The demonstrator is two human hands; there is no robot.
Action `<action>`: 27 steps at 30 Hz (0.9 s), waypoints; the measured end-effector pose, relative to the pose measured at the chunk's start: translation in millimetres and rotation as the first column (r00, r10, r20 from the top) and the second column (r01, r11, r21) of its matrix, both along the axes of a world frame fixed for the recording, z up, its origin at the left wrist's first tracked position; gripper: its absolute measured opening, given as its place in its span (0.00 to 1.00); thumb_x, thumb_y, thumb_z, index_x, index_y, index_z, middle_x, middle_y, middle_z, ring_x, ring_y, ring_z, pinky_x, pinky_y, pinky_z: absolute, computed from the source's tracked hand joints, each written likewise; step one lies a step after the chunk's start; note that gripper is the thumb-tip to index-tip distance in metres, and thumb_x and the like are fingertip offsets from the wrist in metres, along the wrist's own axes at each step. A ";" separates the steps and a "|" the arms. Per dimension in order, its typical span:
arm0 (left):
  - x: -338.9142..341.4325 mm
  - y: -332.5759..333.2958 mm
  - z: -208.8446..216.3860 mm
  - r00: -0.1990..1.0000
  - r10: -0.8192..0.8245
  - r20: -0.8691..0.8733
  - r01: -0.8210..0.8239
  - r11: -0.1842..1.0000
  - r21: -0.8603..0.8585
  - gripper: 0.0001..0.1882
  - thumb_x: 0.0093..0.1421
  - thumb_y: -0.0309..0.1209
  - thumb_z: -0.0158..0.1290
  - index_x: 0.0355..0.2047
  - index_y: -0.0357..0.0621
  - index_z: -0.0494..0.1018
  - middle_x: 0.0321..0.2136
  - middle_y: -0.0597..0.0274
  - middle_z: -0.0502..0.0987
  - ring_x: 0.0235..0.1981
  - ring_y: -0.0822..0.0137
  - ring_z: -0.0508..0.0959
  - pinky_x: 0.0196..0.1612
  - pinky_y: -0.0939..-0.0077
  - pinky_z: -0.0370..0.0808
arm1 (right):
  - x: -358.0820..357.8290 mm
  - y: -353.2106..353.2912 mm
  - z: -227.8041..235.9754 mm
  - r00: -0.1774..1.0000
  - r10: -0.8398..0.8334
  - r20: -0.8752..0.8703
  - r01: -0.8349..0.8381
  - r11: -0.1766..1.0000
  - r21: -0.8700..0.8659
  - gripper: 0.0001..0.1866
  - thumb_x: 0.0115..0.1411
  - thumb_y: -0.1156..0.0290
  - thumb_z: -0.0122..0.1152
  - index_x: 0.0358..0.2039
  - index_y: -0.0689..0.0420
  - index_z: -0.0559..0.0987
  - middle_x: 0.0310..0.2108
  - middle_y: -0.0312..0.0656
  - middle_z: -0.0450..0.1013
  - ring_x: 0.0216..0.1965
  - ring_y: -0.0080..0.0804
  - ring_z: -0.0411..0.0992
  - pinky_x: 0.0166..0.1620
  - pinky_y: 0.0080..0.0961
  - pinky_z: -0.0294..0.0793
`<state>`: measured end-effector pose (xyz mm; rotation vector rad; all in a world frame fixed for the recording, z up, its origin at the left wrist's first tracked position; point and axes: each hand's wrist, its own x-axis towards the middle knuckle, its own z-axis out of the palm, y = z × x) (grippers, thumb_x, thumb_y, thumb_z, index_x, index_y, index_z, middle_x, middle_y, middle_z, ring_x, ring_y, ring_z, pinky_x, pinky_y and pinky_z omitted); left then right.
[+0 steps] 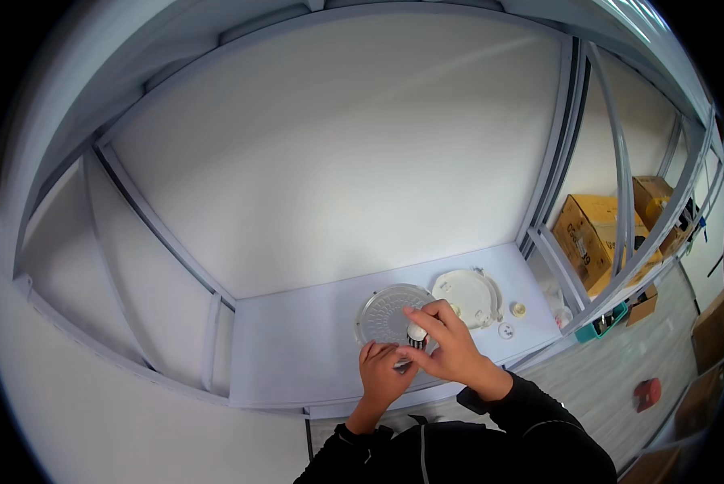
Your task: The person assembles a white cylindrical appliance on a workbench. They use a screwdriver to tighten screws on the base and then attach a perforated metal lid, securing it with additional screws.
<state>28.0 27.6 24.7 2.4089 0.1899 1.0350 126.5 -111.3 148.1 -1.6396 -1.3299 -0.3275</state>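
My right hand (450, 348) is bent around a small piece (417, 333) with a white top and a black-and-white ribbed side. The index finger reaches over the piece and the thumb lies below it. Close beside it, my left hand (383, 376) has curled fingers near the right thumb; what they grip is hidden. Just beyond the hands a round, clear, patterned disc (380, 315) lies on the white table. To its right rests a round cream-white shallow housing (479, 300) with small parts in it, partly covered by my right hand.
On the table's right lie a small cream round part (518, 309) and a small white disc with holes (506, 331). White panels and grey frame posts (559, 137) enclose the table (289, 343). Cardboard boxes (592, 242), a teal bin (602, 324) and a red object (646, 394) stand at right.
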 end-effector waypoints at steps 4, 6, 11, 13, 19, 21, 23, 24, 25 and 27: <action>-0.6 2.5 0.3 0.999 -0.008 -0.053 0.006 1.000 -0.025 0.11 0.49 0.36 0.71 0.32 0.54 0.84 0.32 0.68 0.85 0.43 0.64 0.81 0.60 0.54 0.69 | -1.3 1.5 0.4 1.000 0.007 -0.020 -0.006 1.000 0.021 0.35 0.55 0.70 0.78 0.64 0.56 0.76 0.43 0.44 0.70 0.29 0.32 0.73 0.32 0.26 0.76; 0.1 2.7 -0.2 0.998 -0.007 -0.059 0.005 1.000 -0.030 0.10 0.49 0.36 0.71 0.32 0.54 0.84 0.31 0.68 0.84 0.43 0.63 0.81 0.60 0.53 0.69 | -3.6 0.4 1.7 0.999 0.012 -0.035 -0.011 1.000 0.012 0.34 0.56 0.70 0.77 0.64 0.57 0.76 0.43 0.45 0.71 0.30 0.32 0.73 0.32 0.25 0.76; -0.9 4.0 -0.1 0.996 -0.022 -0.090 0.016 0.997 -0.071 0.09 0.50 0.37 0.72 0.32 0.56 0.85 0.31 0.69 0.84 0.43 0.64 0.81 0.60 0.53 0.68 | -4.4 -5.1 7.8 0.999 -0.034 -0.003 0.034 0.992 0.125 0.34 0.53 0.72 0.80 0.60 0.62 0.75 0.45 0.48 0.72 0.38 0.39 0.74 0.40 0.31 0.76; -1.7 4.1 1.3 0.995 -0.041 -0.093 0.033 0.996 -0.083 0.10 0.50 0.38 0.72 0.32 0.56 0.85 0.31 0.70 0.84 0.44 0.64 0.81 0.61 0.53 0.67 | -1.0 -10.4 8.9 0.996 -0.084 0.028 0.077 0.977 0.198 0.35 0.52 0.73 0.81 0.59 0.64 0.74 0.45 0.50 0.73 0.41 0.43 0.74 0.44 0.34 0.75; -2.6 6.4 4.0 0.991 -0.087 -0.097 0.083 0.995 -0.048 0.10 0.50 0.39 0.72 0.32 0.56 0.86 0.31 0.74 0.85 0.44 0.65 0.80 0.62 0.54 0.65 | 19.8 -33.0 4.8 0.938 -0.332 0.096 0.248 0.841 0.481 0.37 0.54 0.79 0.75 0.63 0.63 0.69 0.43 0.48 0.71 0.42 0.36 0.71 0.44 0.32 0.74; -2.2 9.6 5.0 0.991 -0.096 -0.096 0.094 0.995 -0.026 0.10 0.50 0.40 0.72 0.31 0.56 0.86 0.31 0.73 0.85 0.44 0.65 0.80 0.62 0.54 0.65 | 22.6 -39.8 -1.3 0.929 -0.368 0.044 0.293 0.801 0.523 0.37 0.55 0.79 0.74 0.63 0.63 0.67 0.44 0.49 0.71 0.42 0.36 0.71 0.45 0.31 0.74; -4.2 12.5 9.3 0.992 -0.104 -0.073 0.104 0.995 -0.009 0.09 0.50 0.39 0.72 0.32 0.56 0.86 0.30 0.72 0.85 0.43 0.65 0.80 0.61 0.55 0.65 | 16.6 -50.3 -0.2 0.895 -0.445 0.016 0.376 0.775 0.509 0.37 0.57 0.80 0.72 0.65 0.62 0.64 0.41 0.46 0.72 0.43 0.35 0.70 0.44 0.29 0.75; -3.1 14.8 11.1 0.992 -0.114 -0.058 0.114 0.993 0.001 0.09 0.50 0.39 0.72 0.32 0.56 0.87 0.30 0.71 0.85 0.42 0.64 0.80 0.60 0.56 0.65 | 14.7 -53.8 -0.7 0.892 -0.453 0.005 0.379 0.753 0.538 0.37 0.57 0.80 0.71 0.65 0.62 0.63 0.38 0.44 0.73 0.42 0.35 0.70 0.44 0.29 0.75; -1.7 17.5 10.8 0.990 -0.128 -0.052 0.128 0.992 -0.009 0.08 0.51 0.39 0.71 0.31 0.57 0.87 0.29 0.72 0.84 0.41 0.65 0.79 0.60 0.58 0.65 | 13.2 -56.2 -1.4 0.888 -0.459 -0.006 0.381 0.731 0.566 0.37 0.58 0.81 0.70 0.65 0.61 0.62 0.36 0.42 0.74 0.42 0.34 0.70 0.44 0.29 0.75; -1.3 22.1 11.2 0.985 -0.164 -0.059 0.164 0.986 -0.006 0.07 0.51 0.38 0.71 0.30 0.57 0.87 0.29 0.72 0.83 0.41 0.65 0.79 0.60 0.59 0.65 | 11.3 -63.9 -2.1 0.856 -0.517 -0.010 0.422 0.687 0.591 0.37 0.59 0.81 0.67 0.66 0.60 0.60 0.28 0.37 0.75 0.42 0.33 0.70 0.44 0.29 0.76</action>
